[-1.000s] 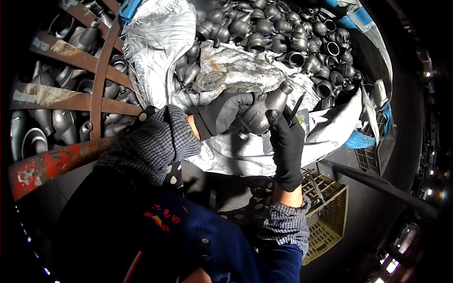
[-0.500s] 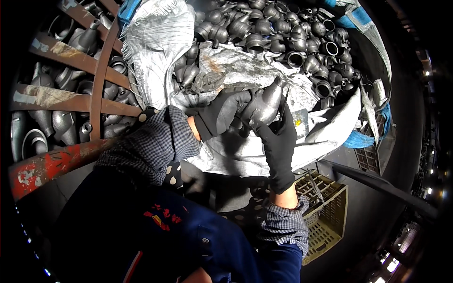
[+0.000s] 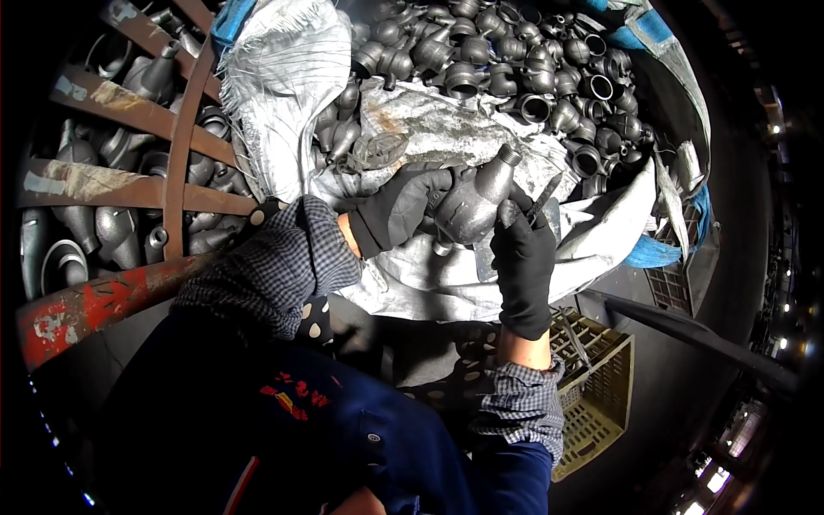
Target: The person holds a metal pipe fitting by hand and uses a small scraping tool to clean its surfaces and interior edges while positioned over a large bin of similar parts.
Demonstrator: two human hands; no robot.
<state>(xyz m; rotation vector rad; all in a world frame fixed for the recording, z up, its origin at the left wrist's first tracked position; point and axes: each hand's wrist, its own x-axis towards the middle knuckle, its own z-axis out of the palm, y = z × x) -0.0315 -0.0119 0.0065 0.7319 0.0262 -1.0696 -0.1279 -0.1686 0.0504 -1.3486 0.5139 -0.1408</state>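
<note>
Grey fitting in my left grip, slim tool in my right

My left hand [image 3: 403, 206], in a dark glove, is closed around the wide end of a metal fitting [image 3: 476, 202]; my fingers hide that end, and its underside is lost to shadow. The fitting sits between my two hands, above the sack, tilted, its narrow end up and to the right. Surface dull grey and grainy, body rounded, neck tapering to a ridged tip.

My right hand [image 3: 524, 266] is drawn in narrow, pinching a slender dark tool [image 3: 545, 196]. Its lower part is covered by my fingers; I cannot make out its tip clearly. The thumb is close against the fitting; contact uncertain.

Beneath: a white woven sack [image 3: 283, 69], creased, frayed at far left, stained in the middle. Beyond it, a heap of similar castings [image 3: 541, 69], rounded and hollow-mouthed, cut off by the far edge.

Left: a rusty slatted frame [image 3: 176, 172] partly hides more grey parts [image 3: 120, 232]. Near it, a rail [image 3: 94, 292] with chipped red paint. Near right: an olive plastic crate [image 3: 596, 421], perforated, partly covered by my checked sleeve [image 3: 524, 403].
</note>
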